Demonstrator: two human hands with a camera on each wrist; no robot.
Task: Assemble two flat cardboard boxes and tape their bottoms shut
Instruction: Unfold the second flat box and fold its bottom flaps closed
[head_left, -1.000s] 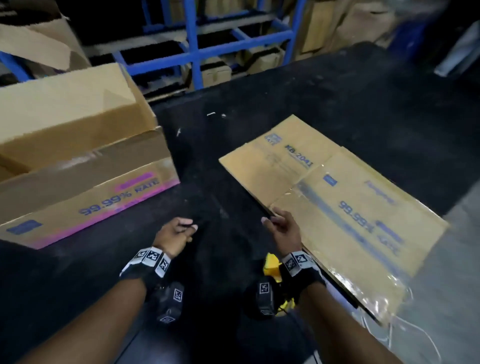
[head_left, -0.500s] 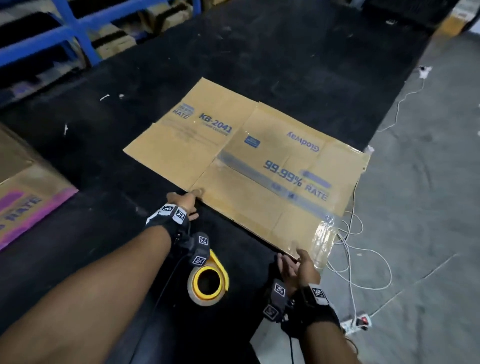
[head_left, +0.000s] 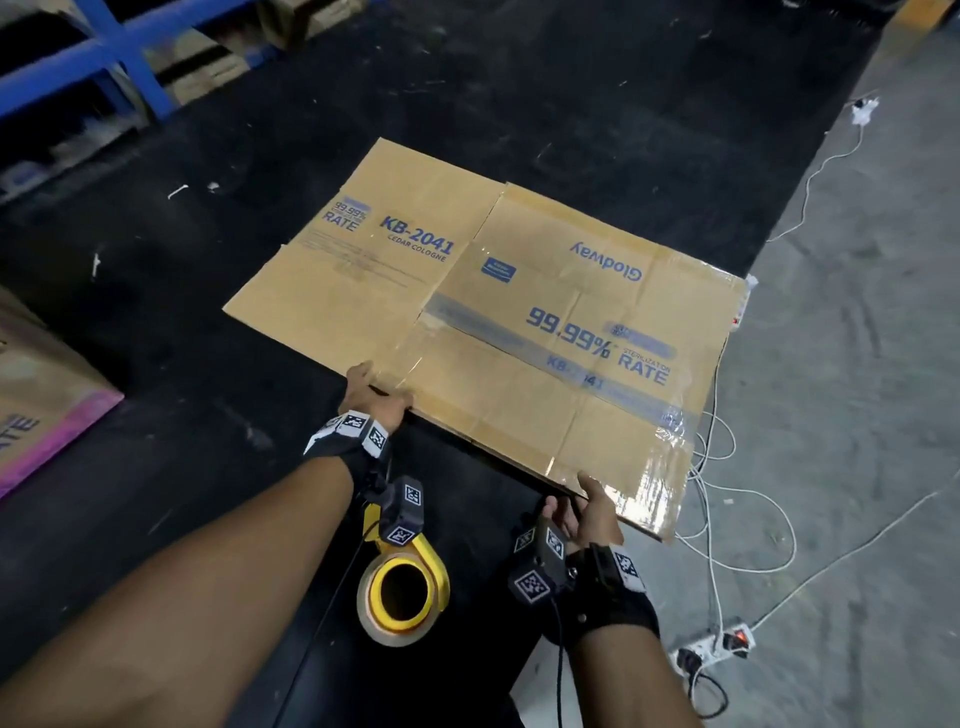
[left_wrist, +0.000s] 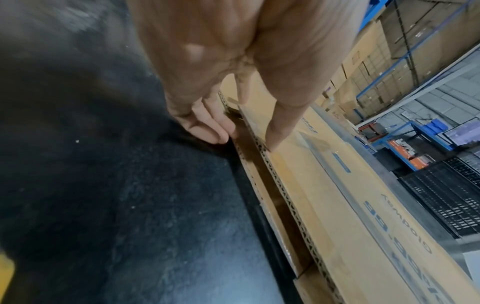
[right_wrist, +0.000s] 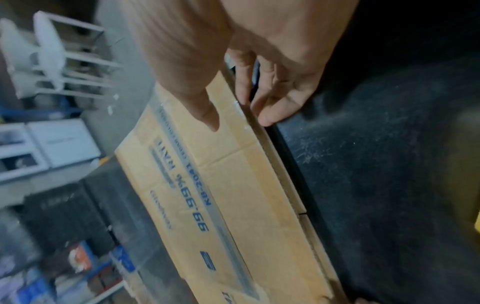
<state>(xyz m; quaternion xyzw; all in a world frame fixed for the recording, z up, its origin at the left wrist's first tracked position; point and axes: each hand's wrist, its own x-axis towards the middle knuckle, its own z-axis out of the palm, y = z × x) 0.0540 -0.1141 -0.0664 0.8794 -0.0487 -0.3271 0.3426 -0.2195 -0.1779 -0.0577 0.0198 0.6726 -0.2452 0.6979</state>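
A flattened cardboard box printed "KB-2041" and "99.99% RATE" lies on the black mat, with old clear tape across it. My left hand grips the middle of its near edge. In the left wrist view the thumb lies on the top layer and the fingers curl at the gap below it. My right hand pinches the near right corner: thumb on top of the box, fingers under the edge. A yellow-cored tape roll lies between my forearms.
An assembled box with a pink stripe stands at the left edge. A blue rack holding cartons is at the back left. White cables and a power strip lie on the grey floor to the right of the mat.
My view swung right and down onto the flat box. The left hand moved onto its near edge, the right hand slid to its near right corner, and both now grip it.
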